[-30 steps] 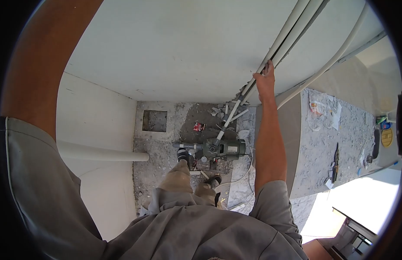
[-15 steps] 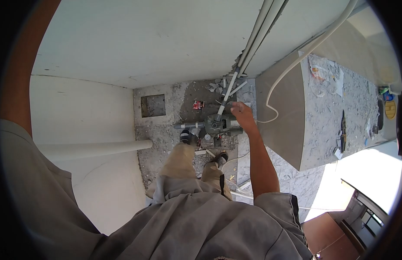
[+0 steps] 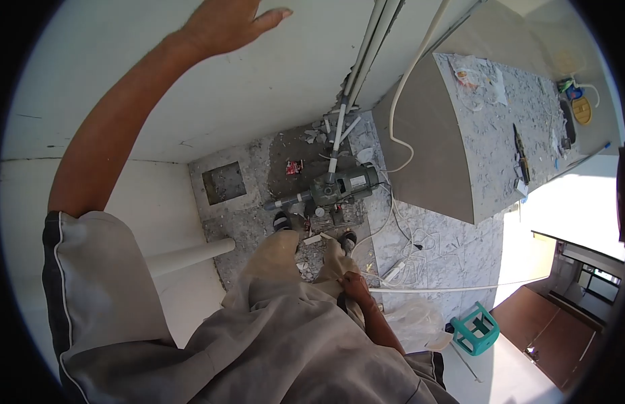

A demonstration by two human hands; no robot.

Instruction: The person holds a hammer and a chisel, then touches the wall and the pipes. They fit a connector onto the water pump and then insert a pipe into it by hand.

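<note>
My left hand (image 3: pixel 228 25) is raised at the top edge, over the pale wall (image 3: pixel 258 87). Its thumb sticks out and it holds nothing that I can see; the other fingers are partly cut off by the frame. Down at my thigh, my right hand (image 3: pixel 355 287) has its fingers curled against the beige trousers (image 3: pixel 275 262); what is in them, if anything, is hidden. A dark green water pump (image 3: pixel 339 188) sits on the floor by my feet. An upright white pipe (image 3: pixel 339 131) joins its top, and a grey pipe (image 3: pixel 285 201) runs out to its left.
Rubble lies around the pump, beside a square floor pit (image 3: pixel 223 183). A debris-covered counter (image 3: pixel 491 135) carries a dark long tool (image 3: pixel 521 153). White cables (image 3: pixel 420 252), a thin white pipe (image 3: pixel 454 289) and a green stool (image 3: pixel 475 328) are on the right.
My right hand has left the pump and dropped back to my thigh. The left arm has swung into view, its hand over the wall. The camera view has shifted, showing the stool.
</note>
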